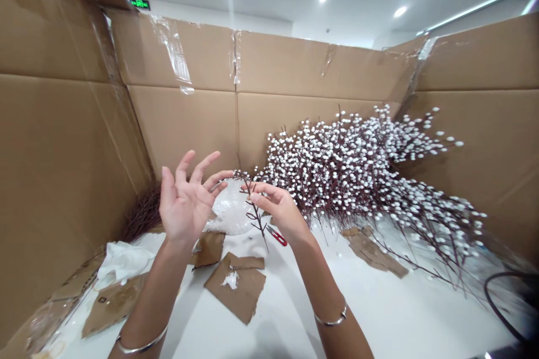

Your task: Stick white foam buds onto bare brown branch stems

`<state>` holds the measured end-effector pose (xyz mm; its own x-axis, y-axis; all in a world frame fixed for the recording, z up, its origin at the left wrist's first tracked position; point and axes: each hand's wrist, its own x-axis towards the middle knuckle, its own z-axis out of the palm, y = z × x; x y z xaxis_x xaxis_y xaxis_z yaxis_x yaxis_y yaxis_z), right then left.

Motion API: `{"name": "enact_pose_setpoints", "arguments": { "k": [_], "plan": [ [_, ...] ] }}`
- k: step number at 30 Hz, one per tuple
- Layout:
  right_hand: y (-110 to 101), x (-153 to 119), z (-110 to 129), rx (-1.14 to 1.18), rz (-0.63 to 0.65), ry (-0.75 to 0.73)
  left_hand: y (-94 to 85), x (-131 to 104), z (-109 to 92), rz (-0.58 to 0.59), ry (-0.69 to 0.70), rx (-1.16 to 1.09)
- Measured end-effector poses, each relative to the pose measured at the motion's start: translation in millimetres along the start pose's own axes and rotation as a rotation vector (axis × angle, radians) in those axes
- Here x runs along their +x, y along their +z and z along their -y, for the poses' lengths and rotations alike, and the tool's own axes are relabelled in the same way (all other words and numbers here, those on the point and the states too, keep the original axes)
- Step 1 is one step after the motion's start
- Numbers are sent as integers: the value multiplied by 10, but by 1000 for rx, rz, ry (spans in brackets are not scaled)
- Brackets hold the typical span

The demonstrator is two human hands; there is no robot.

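My right hand pinches a dark brown artificial twig between thumb and fingers. The twig has short side shoots and hangs at a slant, its lower end pointing down over the table. Palm up and fingers spread, my left hand holds nothing that I can see; its fingertips are close to the twig's upper part, and I cannot tell whether they touch it. Just beside the twig's lower end lie red-handled thread snips. Behind both hands is a clear plastic bag with white contents.
A large heap of brown branches with white buds fills the right back. Bare dark twigs lie at the left. Torn cardboard pieces and a white mass are on the white table. Tall cardboard walls enclose it.
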<state>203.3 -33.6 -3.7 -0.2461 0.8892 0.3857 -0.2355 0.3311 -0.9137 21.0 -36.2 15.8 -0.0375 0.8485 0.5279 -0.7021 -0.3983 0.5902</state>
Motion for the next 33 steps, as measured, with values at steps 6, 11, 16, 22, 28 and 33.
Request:
{"name": "enact_pose_setpoints", "arguments": {
  "k": [6, 11, 16, 22, 28, 33],
  "plan": [
    [-2, -15, 8, 10, 81, -16, 16, -5, -17, -5, 6, -8],
    [12, -35, 60, -32, 134, 5, 18, -13, -28, 1, -13, -29],
    [11, -52, 83, -36, 169, 15, 8, -13, -36, 4, -52, -68],
    [9, -52, 66, -12, 194, 34, 14, -6, -46, -23, -140, -134],
    [12, -44, 65, -8, 197, 42, 22, 3, -49, -42, -230, -227],
    [-2, -41, 49, -10, 206, 32, 50, -4, -55, -67, -273, -258]
  ]
}}
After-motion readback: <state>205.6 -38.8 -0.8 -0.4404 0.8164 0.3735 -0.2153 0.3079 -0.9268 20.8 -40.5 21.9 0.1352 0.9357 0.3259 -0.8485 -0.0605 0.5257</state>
